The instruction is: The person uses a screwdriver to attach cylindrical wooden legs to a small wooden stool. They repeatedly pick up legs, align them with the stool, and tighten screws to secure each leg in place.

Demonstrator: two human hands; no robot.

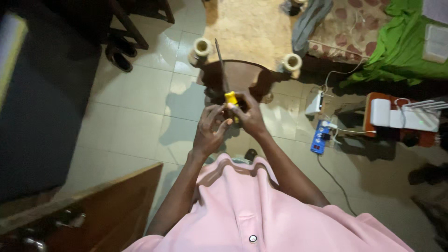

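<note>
Nearest the camera is the person's pink shirt [261,210], with a wooden board [107,205] at eight o'clock. Both forearms rise from the shirt and meet above the tiled floor [140,107]. The right hand [249,116] is wrapped tight around the yellow handle of a screwdriver [229,98], so the thin shaft stands clear of the fist and points to twelve o'clock. The left hand [212,130] sits just beside it at seven o'clock, its fingers curled in and touching the handle's lower end, seemingly to steady it; whether they truly clamp it cannot be told. Beyond the hands lies a dark round stool [242,77], with two pale rolls [201,49] at its far edge. At three o'clock a blue power strip [321,136] lies on the floor with cables, and a green cloth [401,46] is heaped at two o'clock.
</note>
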